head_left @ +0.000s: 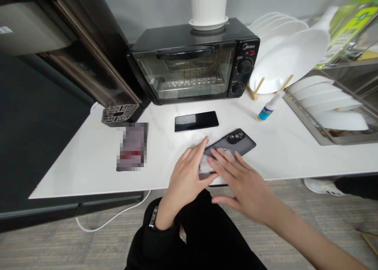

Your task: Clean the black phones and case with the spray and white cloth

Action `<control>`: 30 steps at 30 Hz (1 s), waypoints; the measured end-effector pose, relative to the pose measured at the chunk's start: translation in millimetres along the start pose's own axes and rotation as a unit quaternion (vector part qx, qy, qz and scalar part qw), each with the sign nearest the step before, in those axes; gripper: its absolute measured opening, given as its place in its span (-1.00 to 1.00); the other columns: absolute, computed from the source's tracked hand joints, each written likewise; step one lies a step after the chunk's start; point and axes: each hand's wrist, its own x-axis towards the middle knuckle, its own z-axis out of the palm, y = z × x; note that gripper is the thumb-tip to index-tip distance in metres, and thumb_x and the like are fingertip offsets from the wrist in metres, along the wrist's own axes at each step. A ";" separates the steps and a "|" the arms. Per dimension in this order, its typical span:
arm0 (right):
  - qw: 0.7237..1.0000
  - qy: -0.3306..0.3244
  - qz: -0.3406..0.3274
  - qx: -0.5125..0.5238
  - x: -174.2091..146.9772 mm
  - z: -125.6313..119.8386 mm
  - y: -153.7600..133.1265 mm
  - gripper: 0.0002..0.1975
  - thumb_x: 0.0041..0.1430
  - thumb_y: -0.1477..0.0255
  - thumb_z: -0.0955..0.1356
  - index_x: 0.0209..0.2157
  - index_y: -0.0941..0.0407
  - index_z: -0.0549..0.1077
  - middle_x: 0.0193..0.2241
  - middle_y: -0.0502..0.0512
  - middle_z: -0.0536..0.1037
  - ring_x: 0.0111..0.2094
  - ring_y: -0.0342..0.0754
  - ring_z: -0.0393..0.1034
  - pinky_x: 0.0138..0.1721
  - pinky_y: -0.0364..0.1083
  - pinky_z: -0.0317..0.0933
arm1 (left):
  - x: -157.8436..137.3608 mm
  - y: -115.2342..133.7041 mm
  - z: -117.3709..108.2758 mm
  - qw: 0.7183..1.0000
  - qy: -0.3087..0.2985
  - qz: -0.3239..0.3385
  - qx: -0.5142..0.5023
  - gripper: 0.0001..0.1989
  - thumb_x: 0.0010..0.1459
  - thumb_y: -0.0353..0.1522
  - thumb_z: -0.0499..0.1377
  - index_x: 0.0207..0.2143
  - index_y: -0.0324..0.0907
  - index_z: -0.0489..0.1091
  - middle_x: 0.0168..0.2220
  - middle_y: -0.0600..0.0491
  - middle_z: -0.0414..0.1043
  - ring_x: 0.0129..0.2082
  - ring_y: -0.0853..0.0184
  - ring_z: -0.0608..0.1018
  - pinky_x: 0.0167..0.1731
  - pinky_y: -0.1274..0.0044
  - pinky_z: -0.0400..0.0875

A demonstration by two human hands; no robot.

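by the front edge of the table (158, 163), the gray phone (246, 144) is cam side up. my r hand (239, 179) is spread w/ fingers on the white cloth (206, 166) on its back, & my l hand (186, 169) is at its left end, but i can't tell if it grips.

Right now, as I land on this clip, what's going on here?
A person is bent over a white counter with both hands at a dark phone, which lies with its camera side up. The right hand has its fingers laid over a white cloth or tissue on the phone, while the left hand is at the phone's left end. A second phone lies farther back, before the toaster oven, and a small bottle stands to the right.
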 end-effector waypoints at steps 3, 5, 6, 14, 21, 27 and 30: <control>0.991 0.057 0.109 -0.049 5.2 -1.8 22.3 -0.11 0.42 -0.11 0.17 0.53 0.14 -0.09 0.49 0.34 0.09 0.51 0.28 -0.06 0.40 0.43 0.05 | 0.7 0.8 0.9 1.000 0.000 -0.002 0.004 0.05 0.21 -0.25 0.39 0.54 0.09 -0.21 0.46 -0.04 0.19 0.33 0.06 0.40 0.32 0.18 0.32; 0.989 0.072 0.121 -0.054 7.6 -0.4 21.8 -0.04 0.39 -0.15 0.18 0.52 0.20 -0.09 0.49 0.41 0.05 0.52 0.33 -0.12 0.40 0.45 0.04 | 1.1 1.1 1.3 1.000 0.000 0.001 0.005 0.06 0.21 -0.26 0.40 0.54 0.09 -0.22 0.45 -0.03 0.20 0.33 0.07 0.39 0.32 0.18 0.32; 0.993 0.061 0.090 -0.042 8.1 0.9 16.5 0.00 0.35 -0.18 0.19 0.52 0.22 -0.09 0.50 0.42 0.02 0.52 0.32 -0.14 0.41 0.43 0.03 | 1.1 1.1 1.3 1.000 0.000 0.003 0.005 0.07 0.21 -0.26 0.39 0.54 0.09 -0.23 0.45 -0.03 0.20 0.34 0.07 0.38 0.33 0.18 0.31; 0.992 0.053 0.098 -0.053 5.0 -2.3 26.6 -0.12 0.43 -0.09 0.17 0.53 0.15 -0.11 0.49 0.33 0.10 0.51 0.24 -0.06 0.41 0.39 0.06 | 1.5 0.4 0.6 1.000 -0.005 0.008 0.002 0.09 0.20 -0.29 0.40 0.54 0.07 -0.25 0.46 -0.06 0.18 0.32 0.05 0.41 0.31 0.16 0.33; 0.999 0.001 -0.029 -0.014 9.7 7.8 -10.6 0.06 0.31 -0.23 0.20 0.53 0.18 -0.15 0.51 0.32 0.03 0.53 0.20 -0.12 0.45 0.30 0.03 | 0.5 -2.0 2.1 1.000 0.002 0.017 0.001 0.11 0.18 -0.36 0.38 0.54 0.09 -0.29 0.46 -0.04 0.19 0.35 0.06 0.37 0.30 0.17 0.34; 0.978 0.090 0.167 -0.086 7.4 4.0 44.3 0.00 0.39 -0.17 0.14 0.53 0.24 -0.18 0.48 0.48 0.08 0.50 0.37 -0.07 0.40 0.46 0.00 | 0.4 -2.6 3.3 1.000 0.007 0.019 0.001 0.13 0.18 -0.31 0.40 0.54 0.11 -0.28 0.45 -0.03 0.20 0.33 0.03 0.40 0.29 0.14 0.36; 0.981 0.084 0.157 -0.078 10.3 6.7 35.8 0.08 0.31 -0.22 0.19 0.53 0.24 -0.15 0.50 0.50 -0.04 0.52 0.42 -0.19 0.41 0.45 -0.02 | 0.7 -2.9 4.1 1.000 0.012 0.018 -0.002 0.13 0.17 -0.28 0.41 0.54 0.11 -0.28 0.44 -0.03 0.23 0.32 0.03 0.41 0.30 0.13 0.35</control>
